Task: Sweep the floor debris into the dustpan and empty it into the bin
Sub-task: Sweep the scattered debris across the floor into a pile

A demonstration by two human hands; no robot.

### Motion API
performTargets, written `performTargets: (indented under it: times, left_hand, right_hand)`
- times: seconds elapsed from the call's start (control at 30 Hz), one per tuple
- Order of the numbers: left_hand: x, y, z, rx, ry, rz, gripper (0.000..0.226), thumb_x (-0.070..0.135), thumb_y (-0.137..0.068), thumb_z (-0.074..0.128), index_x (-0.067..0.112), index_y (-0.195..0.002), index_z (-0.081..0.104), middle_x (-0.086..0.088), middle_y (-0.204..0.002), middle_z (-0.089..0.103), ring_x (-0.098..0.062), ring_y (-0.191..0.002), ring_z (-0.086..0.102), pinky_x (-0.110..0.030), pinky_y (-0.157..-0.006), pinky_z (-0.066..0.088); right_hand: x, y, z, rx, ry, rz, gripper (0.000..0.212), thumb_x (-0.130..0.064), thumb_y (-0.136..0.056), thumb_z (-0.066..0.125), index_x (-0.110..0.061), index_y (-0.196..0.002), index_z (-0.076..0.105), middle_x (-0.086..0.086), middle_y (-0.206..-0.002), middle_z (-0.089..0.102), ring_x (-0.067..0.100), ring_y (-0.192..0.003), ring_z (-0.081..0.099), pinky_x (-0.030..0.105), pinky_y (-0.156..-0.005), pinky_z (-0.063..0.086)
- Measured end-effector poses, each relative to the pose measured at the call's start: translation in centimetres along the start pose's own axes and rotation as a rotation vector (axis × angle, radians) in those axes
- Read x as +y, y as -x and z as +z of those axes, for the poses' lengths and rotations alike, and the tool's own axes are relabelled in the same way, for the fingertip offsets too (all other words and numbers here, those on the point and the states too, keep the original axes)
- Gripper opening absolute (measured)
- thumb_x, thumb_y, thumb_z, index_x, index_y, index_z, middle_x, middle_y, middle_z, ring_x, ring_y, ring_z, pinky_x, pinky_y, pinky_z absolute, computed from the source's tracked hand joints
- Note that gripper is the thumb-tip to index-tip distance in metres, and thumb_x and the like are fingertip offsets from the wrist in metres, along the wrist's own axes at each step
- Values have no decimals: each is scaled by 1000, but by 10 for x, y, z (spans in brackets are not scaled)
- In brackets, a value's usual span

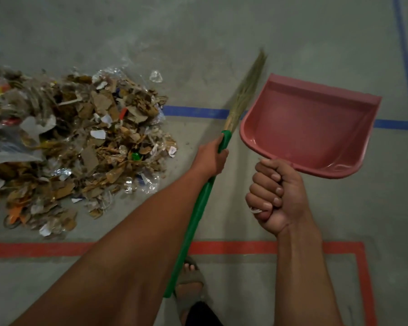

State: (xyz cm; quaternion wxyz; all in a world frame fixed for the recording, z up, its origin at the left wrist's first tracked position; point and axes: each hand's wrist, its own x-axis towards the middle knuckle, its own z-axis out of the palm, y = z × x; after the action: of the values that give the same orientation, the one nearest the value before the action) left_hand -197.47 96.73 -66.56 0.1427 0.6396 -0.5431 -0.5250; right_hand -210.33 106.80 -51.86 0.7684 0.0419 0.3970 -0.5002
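Observation:
A big pile of debris [76, 142], torn cardboard, paper and clear plastic scraps, lies on the grey floor at the left. My left hand [211, 158] grips the green handle of a broom [196, 217]; its straw bristles point up and away, to the right of the pile. My right hand [275, 196] is clenched around the handle of a pink dustpan [309, 125], held above the floor with its inside facing me and nothing in it. The dustpan's handle is hidden inside my fist. No bin is in view.
Blue tape lines [196, 112] cross the concrete floor behind the broom and run up the right side. Red tape [233, 248] marks a rectangle near me. My sandalled foot [190, 281] stands just below the broom handle's end.

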Motion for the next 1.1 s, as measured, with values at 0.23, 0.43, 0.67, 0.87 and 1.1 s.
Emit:
performTargets:
  times: [0.23,0.43,0.67,0.87,1.1]
  left_hand:
    - [-25,-20,-18,251,95,-303,52,40,-86,43,30,-137,50,-18,-111,69,-37,-90,71,-50,-82,62]
    - [-76,22,-87,484,-1,-384,61,27,-106,46,18,-163,25,-18,-152,49,-37,-134,52,-44,-113,43]
    - [-97,65,-121,627,18,-334,60,27,-109,43,20,-164,22,-13,-154,46,-32,-139,45,-42,-112,38]
    - [-94,88,-144,720,85,-423,59,27,-110,38,18,-165,18,-16,-153,46,-33,-137,47,-39,-108,40]
    - [-96,128,-148,692,5,-360,60,30,-110,38,24,-165,15,-12,-152,45,-29,-134,49,-38,-103,42]
  right_hand:
    - [14,-23,8,-21,-6,83,40,-18,-97,47,-23,-61,30,-10,-40,19,4,-28,14,18,-34,10]
    - [39,-24,15,-3,21,154,40,-17,-95,50,-23,-63,26,-9,-40,18,4,-28,15,17,-34,12]
    - [62,-20,32,-11,67,185,41,-17,-96,49,-23,-63,25,-9,-41,16,4,-28,13,17,-34,10]
    - [79,-7,40,-50,99,200,41,-17,-95,51,-24,-64,24,-9,-40,15,4,-28,13,18,-34,10]
    - [94,12,36,-58,118,205,41,-17,-95,51,-24,-65,23,-9,-40,15,4,-28,14,19,-33,12]
